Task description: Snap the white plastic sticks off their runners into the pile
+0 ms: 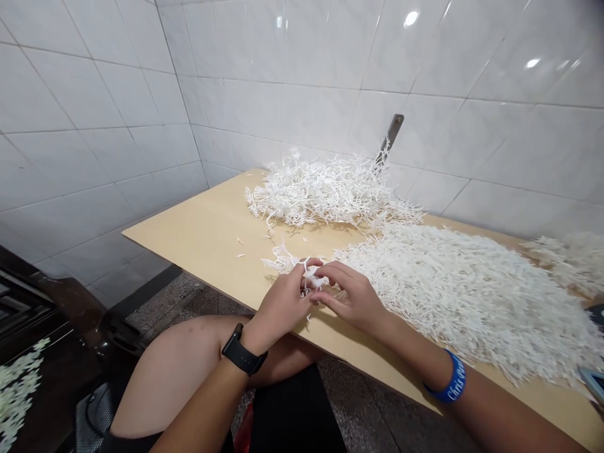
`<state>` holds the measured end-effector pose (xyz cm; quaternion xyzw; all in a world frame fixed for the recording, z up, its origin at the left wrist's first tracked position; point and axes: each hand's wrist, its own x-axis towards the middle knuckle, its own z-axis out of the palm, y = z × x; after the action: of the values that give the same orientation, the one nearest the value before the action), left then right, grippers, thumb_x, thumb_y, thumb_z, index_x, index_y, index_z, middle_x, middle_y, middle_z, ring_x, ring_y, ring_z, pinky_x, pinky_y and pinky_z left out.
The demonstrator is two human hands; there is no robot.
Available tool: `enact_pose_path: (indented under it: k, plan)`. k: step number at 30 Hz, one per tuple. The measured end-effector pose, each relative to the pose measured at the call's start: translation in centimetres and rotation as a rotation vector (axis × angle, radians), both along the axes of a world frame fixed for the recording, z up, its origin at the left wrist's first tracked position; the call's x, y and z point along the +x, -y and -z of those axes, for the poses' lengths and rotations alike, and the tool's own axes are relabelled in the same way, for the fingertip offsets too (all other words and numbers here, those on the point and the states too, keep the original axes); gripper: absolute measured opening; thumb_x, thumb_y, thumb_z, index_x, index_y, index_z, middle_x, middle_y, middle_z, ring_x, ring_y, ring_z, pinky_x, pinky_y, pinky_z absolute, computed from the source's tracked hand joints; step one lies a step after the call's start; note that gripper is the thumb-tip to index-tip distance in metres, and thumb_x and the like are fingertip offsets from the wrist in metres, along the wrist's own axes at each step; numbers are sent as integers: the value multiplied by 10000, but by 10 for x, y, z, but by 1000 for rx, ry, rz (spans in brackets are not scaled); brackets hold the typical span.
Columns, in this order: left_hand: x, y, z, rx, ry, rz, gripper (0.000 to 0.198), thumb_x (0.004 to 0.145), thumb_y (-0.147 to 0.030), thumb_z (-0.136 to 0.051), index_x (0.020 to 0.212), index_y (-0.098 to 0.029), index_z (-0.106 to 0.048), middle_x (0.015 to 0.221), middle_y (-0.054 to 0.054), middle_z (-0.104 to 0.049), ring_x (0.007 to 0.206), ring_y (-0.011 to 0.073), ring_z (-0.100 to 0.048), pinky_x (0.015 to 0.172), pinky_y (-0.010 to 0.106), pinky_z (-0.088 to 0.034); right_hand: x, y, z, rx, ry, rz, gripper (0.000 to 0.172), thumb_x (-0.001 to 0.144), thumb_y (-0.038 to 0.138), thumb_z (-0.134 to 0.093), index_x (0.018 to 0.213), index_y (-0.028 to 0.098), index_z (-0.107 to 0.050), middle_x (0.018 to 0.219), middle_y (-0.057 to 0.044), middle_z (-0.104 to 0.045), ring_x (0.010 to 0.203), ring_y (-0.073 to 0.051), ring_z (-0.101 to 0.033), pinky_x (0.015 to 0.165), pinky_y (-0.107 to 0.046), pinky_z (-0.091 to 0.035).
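Over the near edge of the board my left hand [289,294] and my right hand [353,294] meet, fingers curled. Between their fingertips is a white branched plastic sprig [317,281], partly covered by the fingers. Thin white branches [282,258] stick out to the left beyond my left hand; whether they belong to the same piece I cannot tell. Behind the hands rises a tangled heap of white sprigs [325,192]. A wide, flatter pile of small white pieces [462,283] spreads to the right, beside my right hand and forearm.
The tan tabletop [202,229] stands against a white tiled wall [292,107]. A metal bracket [391,139] leans up behind the heap. More white pieces [573,258] lie far right, near a dark-screened device [593,382]. Dark wooden furniture [70,308] is at left.
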<state>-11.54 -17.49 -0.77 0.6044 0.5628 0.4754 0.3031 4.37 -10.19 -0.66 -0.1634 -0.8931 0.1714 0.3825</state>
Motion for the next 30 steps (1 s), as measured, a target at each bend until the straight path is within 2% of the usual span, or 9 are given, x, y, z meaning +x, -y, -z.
enact_pose_path:
  k: [5, 9, 12, 15, 19, 21, 25, 28, 30]
  plan:
    - [-5, 3, -10, -107, 223, 146, 557, 764, -311, -689, 1295, -219, -545, 863, 69, -732, 815, 227, -681, 720, 309, -507, 1, -2, -5, -389, -217, 143, 205, 915, 290, -516, 779, 187, -630, 707, -24, -616, 608, -134, -563, 565, -275, -482]
    - [-22, 11, -31, -183, 313, 488, 472, 804, -337, -651, 1258, -215, -599, 1211, 124, -648, 1153, 278, -583, 960, 393, -452, 3, -8, -8, -838, -502, 61, 214, 905, 389, -527, 812, 200, -562, 909, -36, -656, 736, -142, -646, 622, -276, -543]
    - [-35, 17, -43, -210, 233, 583, 413, 818, -394, -621, 1201, -240, -649, 1273, 107, -614, 1183, 296, -556, 1000, 414, -415, 3, -11, -9, -1030, -651, -26, 212, 889, 408, -553, 826, 209, -514, 952, -35, -683, 781, -161, -689, 687, -311, -573]
    - [-40, 18, -44, -207, 174, 518, 356, 840, -429, -582, 1115, -238, -703, 1182, 111, -669, 1098, 285, -606, 957, 384, -444, 4, -12, -11, -1106, -752, -44, 219, 873, 402, -581, 806, 209, -502, 927, -30, -699, 781, -171, -707, 705, -311, -582]
    - [-34, 10, -29, -92, 225, 95, 311, 847, -443, -559, 904, -201, -745, 958, 108, -723, 887, 242, -666, 837, 342, -506, 5, -12, -14, -1196, -791, -12, 215, 857, 397, -603, 794, 211, -515, 916, -24, -700, 751, -176, -713, 616, -289, -589]
    - [-27, 6, -21, -46, 269, -14, 285, 793, -414, -641, 987, -219, -717, 1056, 101, -695, 978, 255, -642, 853, 350, -507, 4, -11, -15, -1245, -826, 0, 209, 837, 381, -629, 770, 209, -530, 879, -20, -702, 717, -172, -711, 598, -285, -594]
    - [-13, 4, -13, -41, 315, 216, 504, 758, -383, -698, 1238, -269, -595, 1350, 94, -538, 1247, 273, -489, 1027, 402, -402, 1, -8, -18, -1369, -901, 38, 157, 775, 313, -697, 754, 204, -585, 798, -22, -702, 661, -162, -702, 581, -263, -607]
    - [-1, 5, -11, -93, 372, 471, 519, 817, -479, -603, 1270, -229, -567, 1296, 123, -568, 1181, 263, -538, 998, 394, -419, 0, -6, -17, -1342, -925, 25, 156, 775, 318, -699, 755, 206, -592, 811, -14, -700, 685, -155, -698, 575, -245, -601]
    - [6, 6, -9, -142, 412, 513, 554, 791, -507, -624, 1259, -216, -568, 1205, 120, -612, 1061, 247, -595, 915, 362, -465, 0, -7, -14, -1291, -933, 35, 172, 786, 337, -687, 745, 208, -580, 803, -9, -696, 706, -157, -696, 595, -254, -599]
